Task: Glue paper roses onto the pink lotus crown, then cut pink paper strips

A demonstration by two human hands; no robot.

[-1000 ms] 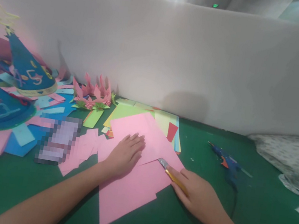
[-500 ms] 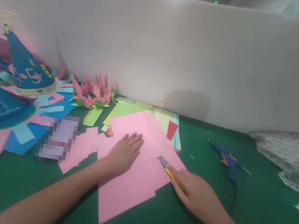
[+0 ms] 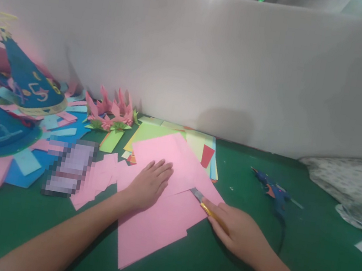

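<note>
My left hand point(image 3: 150, 183) lies flat, fingers stretched out, pressing down a folded pink paper sheet point(image 3: 181, 167) on the green table. A larger pink sheet point(image 3: 155, 224) lies under it. My right hand point(image 3: 237, 230) is closed round a yellow utility knife point(image 3: 205, 207). Its metal blade tip rests on the pink paper at the lower edge of the folded sheet, just right of my left hand.
A stack of green, yellow and red paper point(image 3: 196, 145) lies behind the pink sheets. Small pink squares point(image 3: 101, 175), pink paper flowers point(image 3: 112, 110) and blue cone hats point(image 3: 30, 82) crowd the left. A blue glue gun point(image 3: 273, 192) and patterned cloth point(image 3: 353, 183) lie right, a white partition point(image 3: 213, 67) behind.
The knife tip and my right hand have shifted a little along the fold. The view has drifted slightly. My left hand stays flat on the paper.
</note>
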